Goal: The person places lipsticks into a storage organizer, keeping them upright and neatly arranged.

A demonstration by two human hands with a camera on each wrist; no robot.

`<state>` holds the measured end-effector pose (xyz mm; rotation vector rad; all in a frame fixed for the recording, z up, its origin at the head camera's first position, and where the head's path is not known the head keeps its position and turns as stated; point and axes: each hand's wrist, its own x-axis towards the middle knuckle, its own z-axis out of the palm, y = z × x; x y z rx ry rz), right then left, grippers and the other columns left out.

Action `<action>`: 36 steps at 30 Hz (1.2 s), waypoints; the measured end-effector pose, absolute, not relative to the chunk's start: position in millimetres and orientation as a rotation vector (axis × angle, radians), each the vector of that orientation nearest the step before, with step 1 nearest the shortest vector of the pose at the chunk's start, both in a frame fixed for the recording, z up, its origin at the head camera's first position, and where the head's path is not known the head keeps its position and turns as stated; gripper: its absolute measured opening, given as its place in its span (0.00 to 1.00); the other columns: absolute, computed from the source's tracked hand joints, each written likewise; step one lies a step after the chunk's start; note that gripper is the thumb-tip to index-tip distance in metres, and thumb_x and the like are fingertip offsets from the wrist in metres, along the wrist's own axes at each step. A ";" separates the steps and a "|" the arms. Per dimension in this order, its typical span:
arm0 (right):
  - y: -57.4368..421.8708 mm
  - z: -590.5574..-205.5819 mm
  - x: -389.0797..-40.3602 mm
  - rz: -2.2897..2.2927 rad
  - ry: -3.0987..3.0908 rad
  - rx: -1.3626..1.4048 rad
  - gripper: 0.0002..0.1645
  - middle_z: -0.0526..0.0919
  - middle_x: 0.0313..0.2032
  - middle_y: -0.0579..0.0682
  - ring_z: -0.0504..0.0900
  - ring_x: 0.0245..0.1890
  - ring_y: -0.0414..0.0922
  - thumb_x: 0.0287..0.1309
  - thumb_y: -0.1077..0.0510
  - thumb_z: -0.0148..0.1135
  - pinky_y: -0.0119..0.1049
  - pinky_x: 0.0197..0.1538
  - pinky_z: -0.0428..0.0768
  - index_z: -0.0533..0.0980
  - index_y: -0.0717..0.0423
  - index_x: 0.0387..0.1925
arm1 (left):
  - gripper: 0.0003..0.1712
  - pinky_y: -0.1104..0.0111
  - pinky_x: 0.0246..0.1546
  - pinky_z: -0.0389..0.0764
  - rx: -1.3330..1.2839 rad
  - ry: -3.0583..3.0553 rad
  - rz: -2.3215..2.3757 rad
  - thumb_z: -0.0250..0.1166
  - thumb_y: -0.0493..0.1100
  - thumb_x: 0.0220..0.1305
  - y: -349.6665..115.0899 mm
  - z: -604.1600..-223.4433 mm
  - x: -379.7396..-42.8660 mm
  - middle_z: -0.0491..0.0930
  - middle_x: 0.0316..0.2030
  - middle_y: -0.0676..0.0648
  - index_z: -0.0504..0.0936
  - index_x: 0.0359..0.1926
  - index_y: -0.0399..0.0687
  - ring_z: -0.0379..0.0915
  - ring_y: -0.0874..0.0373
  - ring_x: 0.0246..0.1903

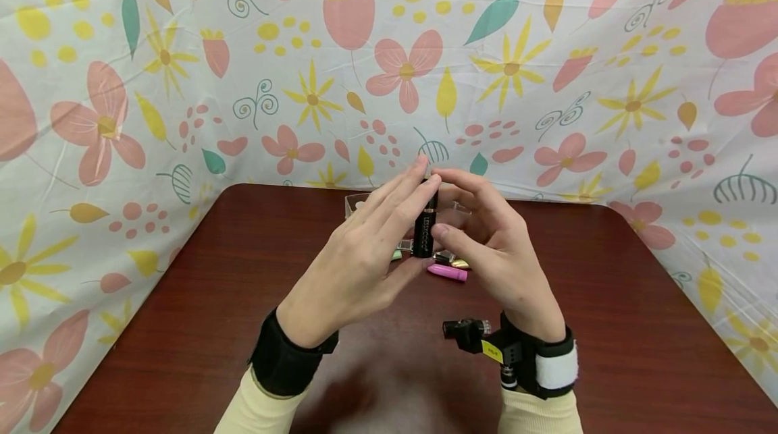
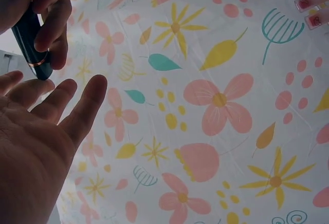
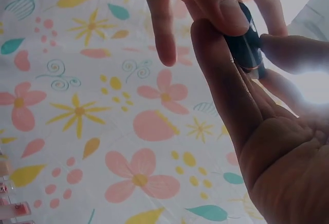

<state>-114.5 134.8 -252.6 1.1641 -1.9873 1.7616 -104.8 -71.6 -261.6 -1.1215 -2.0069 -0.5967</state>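
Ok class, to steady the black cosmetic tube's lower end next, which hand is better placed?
Probably the left hand: its thumb shows at the lower end of the black cosmetic tube, while the right hand has its thumb higher, beside the tube's lettering.

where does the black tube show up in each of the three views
head: black tube, just right of and below center
left wrist: black tube, upper left, partly covered
right wrist: black tube, upper right, partly covered
shared landmark: the flower-print cloth, behind it in all three
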 end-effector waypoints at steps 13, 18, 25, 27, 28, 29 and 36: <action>135.6 -254.6 -116.5 1.764 -2.094 1.129 0.44 0.81 0.56 0.50 0.87 0.43 0.46 0.57 0.78 0.64 0.36 0.39 0.87 0.62 0.60 0.73 | 0.49 0.64 0.77 0.60 -1.101 -2.024 -0.569 0.73 0.39 0.61 -70.8 -264.7 -109.0 0.59 0.78 0.43 0.57 0.78 0.41 0.55 0.53 0.78; 134.5 -254.8 -116.6 1.790 -2.170 1.134 0.50 0.80 0.59 0.52 0.87 0.45 0.46 0.55 0.76 0.67 0.40 0.43 0.88 0.60 0.53 0.76 | 0.48 0.62 0.74 0.66 -1.070 -2.059 -0.563 0.71 0.43 0.65 -71.5 -267.2 -109.8 0.59 0.78 0.46 0.56 0.79 0.43 0.56 0.54 0.78; 133.8 -255.6 -118.8 1.762 -2.199 1.171 0.52 0.78 0.60 0.57 0.88 0.47 0.47 0.56 0.75 0.68 0.41 0.45 0.88 0.58 0.50 0.78 | 0.49 0.61 0.74 0.66 -1.041 -2.094 -0.556 0.69 0.48 0.67 -71.9 -269.8 -111.5 0.57 0.79 0.47 0.53 0.80 0.45 0.59 0.55 0.76; 133.5 -256.2 -119.4 1.769 -2.197 1.171 0.52 0.78 0.60 0.57 0.88 0.46 0.47 0.56 0.76 0.68 0.41 0.45 0.88 0.58 0.50 0.77 | 0.49 0.62 0.74 0.65 -1.038 -2.096 -0.562 0.69 0.48 0.67 -72.0 -270.0 -112.2 0.58 0.79 0.47 0.52 0.80 0.45 0.59 0.55 0.76; 133.4 -256.6 -119.8 1.773 -2.195 1.170 0.52 0.78 0.59 0.57 0.88 0.46 0.47 0.56 0.76 0.68 0.42 0.44 0.88 0.58 0.50 0.77 | 0.49 0.62 0.74 0.65 -1.038 -2.096 -0.564 0.69 0.48 0.68 -72.0 -270.1 -112.6 0.58 0.78 0.47 0.52 0.80 0.45 0.59 0.55 0.76; 133.3 -256.9 -120.4 1.777 -2.192 1.172 0.52 0.79 0.59 0.58 0.88 0.46 0.48 0.56 0.76 0.67 0.42 0.44 0.88 0.58 0.50 0.77 | 0.49 0.62 0.75 0.65 -1.037 -2.095 -0.567 0.68 0.48 0.68 -71.9 -270.2 -113.2 0.59 0.78 0.47 0.52 0.80 0.45 0.60 0.55 0.76; 132.3 -257.7 -122.8 1.796 -2.201 1.150 0.50 0.80 0.58 0.58 0.89 0.44 0.49 0.57 0.75 0.67 0.43 0.43 0.88 0.60 0.48 0.77 | 0.48 0.63 0.75 0.63 -1.016 -2.089 -0.575 0.69 0.48 0.67 -72.1 -270.9 -117.1 0.64 0.75 0.46 0.54 0.80 0.45 0.62 0.55 0.74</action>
